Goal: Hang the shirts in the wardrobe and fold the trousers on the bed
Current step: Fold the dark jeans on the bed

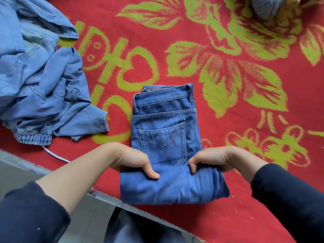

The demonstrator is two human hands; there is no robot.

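A pair of blue jeans (164,130) lies folded lengthwise on the red and green bed cover (236,120), waistband away from me and back pocket facing up. Its near end is a thick folded bundle at the bed's front edge. My left hand (135,160) grips the left side of that fold, thumb on top. My right hand (210,160) grips the right side the same way, fingers tucked under the cloth.
A crumpled heap of light blue denim clothes (40,81) lies at the left of the bed, with an elastic hem and a white cord (56,156) near the edge. Grey and tan cloth (273,7) sits at the far right. The grey floor (84,216) lies below the bed's edge.
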